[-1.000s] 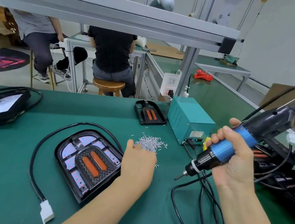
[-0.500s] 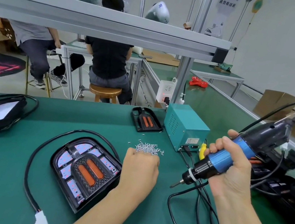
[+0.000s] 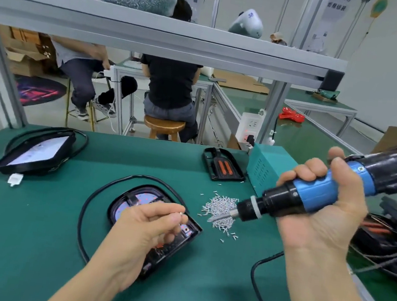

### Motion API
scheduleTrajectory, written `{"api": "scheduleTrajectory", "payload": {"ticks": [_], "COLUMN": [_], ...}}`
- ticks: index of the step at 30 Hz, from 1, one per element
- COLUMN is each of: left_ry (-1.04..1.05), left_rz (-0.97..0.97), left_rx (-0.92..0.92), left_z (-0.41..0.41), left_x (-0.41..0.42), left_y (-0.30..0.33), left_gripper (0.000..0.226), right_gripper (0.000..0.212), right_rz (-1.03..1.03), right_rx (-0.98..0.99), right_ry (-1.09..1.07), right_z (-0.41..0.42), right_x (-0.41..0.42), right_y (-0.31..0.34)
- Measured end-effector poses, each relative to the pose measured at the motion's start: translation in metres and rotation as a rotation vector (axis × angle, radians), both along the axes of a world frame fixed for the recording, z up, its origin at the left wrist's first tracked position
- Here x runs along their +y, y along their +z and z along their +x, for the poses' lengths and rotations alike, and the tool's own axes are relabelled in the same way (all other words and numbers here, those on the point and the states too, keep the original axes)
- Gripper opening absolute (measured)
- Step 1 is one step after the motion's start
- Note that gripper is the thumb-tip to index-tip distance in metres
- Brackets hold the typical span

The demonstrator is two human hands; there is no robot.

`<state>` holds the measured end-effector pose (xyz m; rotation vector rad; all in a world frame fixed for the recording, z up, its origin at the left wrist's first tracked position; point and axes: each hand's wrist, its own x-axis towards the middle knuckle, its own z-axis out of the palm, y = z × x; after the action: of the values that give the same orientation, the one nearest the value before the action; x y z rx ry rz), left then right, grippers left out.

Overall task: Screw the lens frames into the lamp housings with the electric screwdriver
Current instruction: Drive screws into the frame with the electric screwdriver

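Holding: right hand (image 3: 322, 206) has its grip clamped round the blue barrel of the electric screwdriver (image 3: 318, 195), bit tilted down-left over the screw pile (image 3: 219, 210).
Left hand (image 3: 148, 230): fingertips pinched together on a small screw (image 3: 181, 214), above the lamp housing (image 3: 155, 231).
Lamp housing: flat on the green worktop (image 3: 28, 228), black cable (image 3: 87, 211) looping round it.
Lens frame (image 3: 223, 165): farther back, beside the teal power box (image 3: 264, 167).
Second lamp (image 3: 36, 150): far left.

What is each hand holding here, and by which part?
Right hand grips the electric screwdriver round its blue body. Left hand pinches a small screw between thumb and fingertips above the lamp.
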<state>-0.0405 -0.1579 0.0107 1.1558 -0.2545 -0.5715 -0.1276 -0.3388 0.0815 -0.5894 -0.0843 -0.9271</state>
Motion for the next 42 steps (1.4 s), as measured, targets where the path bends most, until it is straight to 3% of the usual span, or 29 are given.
{"api": "scheduleTrajectory", "payload": {"ticks": [27,33,35,42], "left_ry": [-0.028,0.173,0.22,0.19], "left_rz": [-0.128,-0.083,-0.064,-0.043], "left_rx": [0.038,-0.091,-0.131,-0.175], "left_z": [-0.014,-0.019,-0.02,-0.015], "left_x": [0.024,0.017,0.015,0.012], "left_y": [-0.012,-0.012,-0.013,-0.017], "left_gripper": [0.016,0.007,0.015,0.019], "right_gripper": [0.015,0.017,0.017,0.018], "right_rz": [-0.049,-0.112,-0.108,-0.101], "right_rx": [0.01,0.0,0.001,0.01], "right_ry": [0.11,0.068,0.048,-0.003], "right_z": [0.027,0.029,0.03,0.03], "right_x": [0.046,0.049,0.05,0.048], "right_y": [0.002,0.001,0.0,-0.007]}}
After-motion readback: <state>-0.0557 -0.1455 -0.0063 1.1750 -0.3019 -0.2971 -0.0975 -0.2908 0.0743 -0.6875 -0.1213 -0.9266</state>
